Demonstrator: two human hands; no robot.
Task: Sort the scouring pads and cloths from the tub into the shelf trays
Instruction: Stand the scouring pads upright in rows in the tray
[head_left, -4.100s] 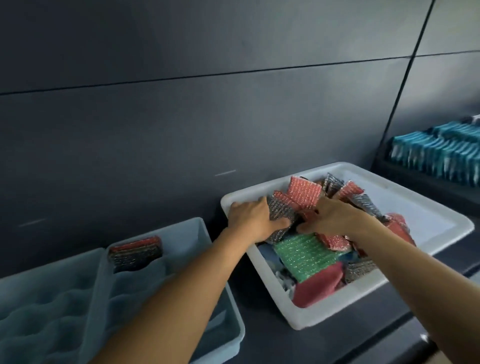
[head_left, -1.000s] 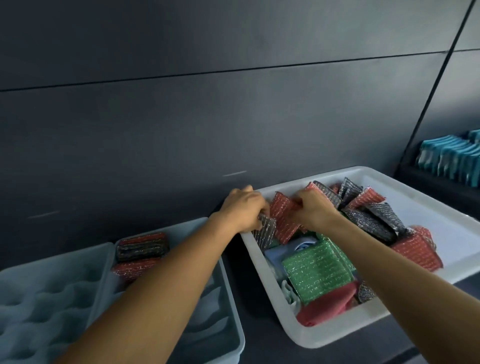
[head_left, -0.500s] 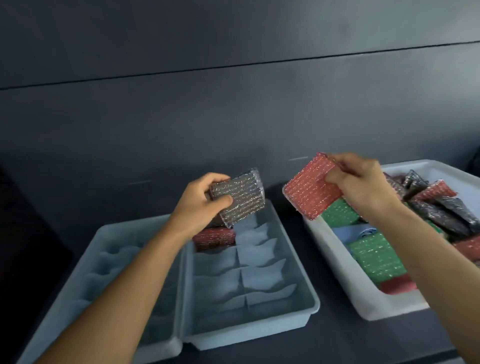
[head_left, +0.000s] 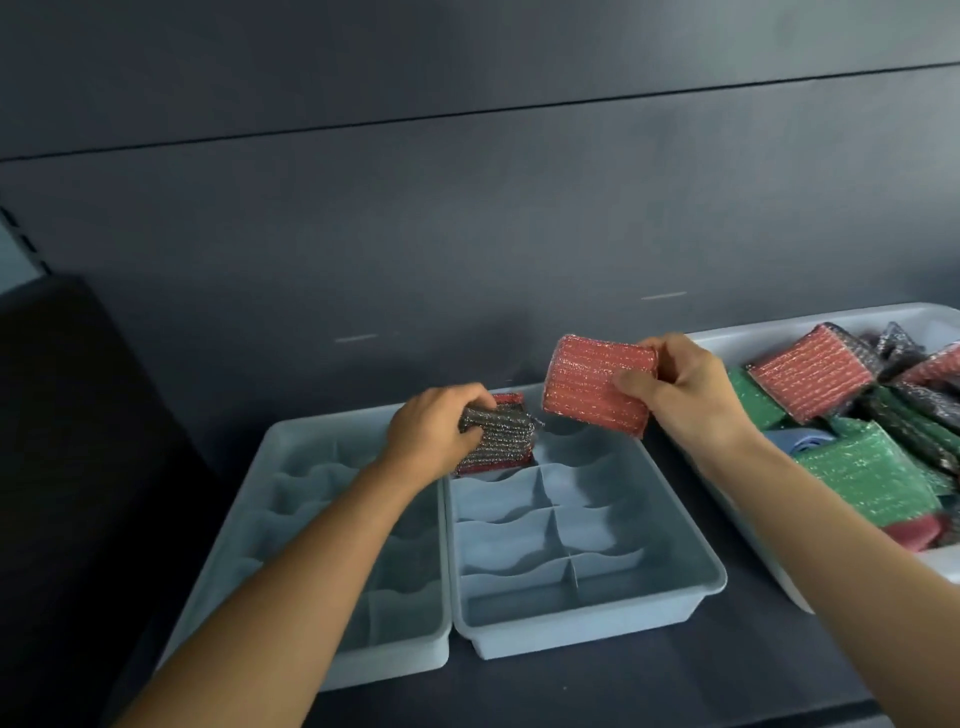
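The divided tray (head_left: 587, 631) lies nearest. At its far-left compartment the left grip (head_left: 431, 434) is clamped on a grey pad (head_left: 501, 434), which lies on the stacked red pads (head_left: 506, 400) there. Above the tray's far-right corner the right grip (head_left: 685, 389) pinches a red pad (head_left: 592, 384) in the air. Right of the tray, the tub (head_left: 831, 318) holds a heap of pads.

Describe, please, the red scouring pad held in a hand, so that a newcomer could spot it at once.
Start at the pale blue divided tray next to the white tub and look above its far end. There the right hand pinches a red scouring pad with glittery ribs, held in the air. Unlike the red pad lying in the tub, it touches no other pad.
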